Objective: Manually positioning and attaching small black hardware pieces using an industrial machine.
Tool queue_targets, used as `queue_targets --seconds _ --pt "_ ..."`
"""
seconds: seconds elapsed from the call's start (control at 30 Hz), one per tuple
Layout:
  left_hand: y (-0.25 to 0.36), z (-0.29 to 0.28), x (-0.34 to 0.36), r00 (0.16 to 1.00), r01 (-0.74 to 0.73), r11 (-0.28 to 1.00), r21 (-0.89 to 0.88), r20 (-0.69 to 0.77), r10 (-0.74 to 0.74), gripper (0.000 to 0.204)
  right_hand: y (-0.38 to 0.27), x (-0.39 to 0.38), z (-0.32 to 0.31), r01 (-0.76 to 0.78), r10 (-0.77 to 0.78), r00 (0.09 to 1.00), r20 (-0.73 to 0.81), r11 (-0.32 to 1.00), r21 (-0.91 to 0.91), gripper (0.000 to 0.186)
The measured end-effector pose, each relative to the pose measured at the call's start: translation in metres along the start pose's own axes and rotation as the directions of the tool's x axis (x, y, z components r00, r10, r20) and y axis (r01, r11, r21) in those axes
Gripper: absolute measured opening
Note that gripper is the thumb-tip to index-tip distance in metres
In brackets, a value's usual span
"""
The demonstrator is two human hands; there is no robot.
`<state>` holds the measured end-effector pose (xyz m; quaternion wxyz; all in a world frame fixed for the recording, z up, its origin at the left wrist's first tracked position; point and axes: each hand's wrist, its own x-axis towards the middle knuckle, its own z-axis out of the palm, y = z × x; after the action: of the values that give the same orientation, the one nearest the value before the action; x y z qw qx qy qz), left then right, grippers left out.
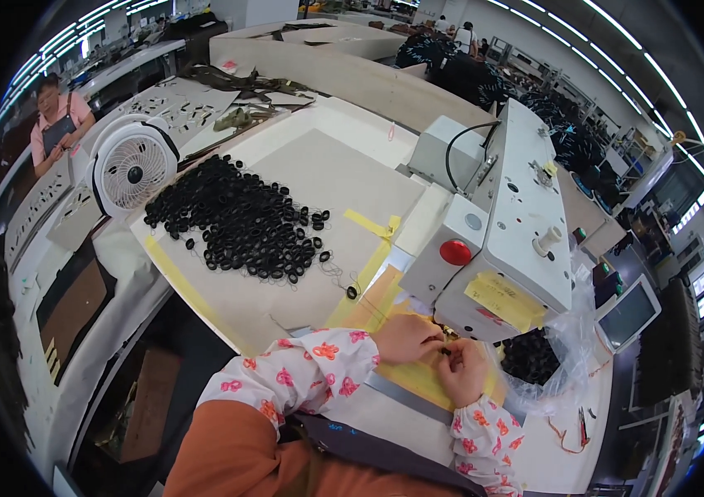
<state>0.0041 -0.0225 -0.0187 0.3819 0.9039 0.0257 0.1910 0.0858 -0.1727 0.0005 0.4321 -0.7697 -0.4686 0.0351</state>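
Observation:
My left hand (408, 338) is at the yellow-covered bed of a white industrial sewing machine (517, 215), its fingers pinched just below the machine's head. My right hand (461, 374) is beside it, thumb and finger closed on a small black piece (445, 350). Whether the left fingertips grip that same piece is too small to tell. To the left a large heap of small black rings (228, 215) lies on a pale board with yellow tape (302, 315), with a lone ring trailing thread. Right of my right hand is a clear plastic bag (563, 364) of black pieces.
A white fan (132, 174) stands at the left, with a person in pink (54, 120) beyond it. A small screen (627, 311) and cutting tool (583, 427) are at the right. Dark bundles (443, 62) and other people (463, 37) are farther back.

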Motion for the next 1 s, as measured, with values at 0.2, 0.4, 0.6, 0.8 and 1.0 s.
queue_targets --seconds 0.2,0.4,0.6,0.8,1.0 --pt "0.003 -0.010 0.005 0.989 0.011 0.998 -0.062 0.150 -0.001 0.028 -0.002 0.000 0.001 0.154 -0.158 0.984 -0.077 0.987 -0.055 0.023" --pt "0.005 -0.009 0.009 0.986 0.013 0.997 -0.071 0.167 -0.001 0.036 -0.004 0.003 0.003 0.272 -0.278 0.960 -0.035 0.956 -0.111 0.026" --pt "-0.002 -0.007 0.009 0.988 0.017 0.990 -0.141 0.157 0.006 0.033 -0.001 0.002 0.006 0.362 -0.364 0.931 0.002 0.925 -0.115 0.026" --pt "0.004 -0.007 0.003 0.989 0.026 0.982 -0.185 0.147 0.001 0.031 -0.006 -0.007 0.007 0.360 -0.366 0.930 -0.038 0.926 -0.116 0.021" --pt "0.002 -0.002 0.002 0.997 0.076 0.986 -0.147 0.041 -0.071 0.025 0.002 -0.006 0.009 0.064 -0.056 0.995 -0.077 0.993 0.104 0.019"
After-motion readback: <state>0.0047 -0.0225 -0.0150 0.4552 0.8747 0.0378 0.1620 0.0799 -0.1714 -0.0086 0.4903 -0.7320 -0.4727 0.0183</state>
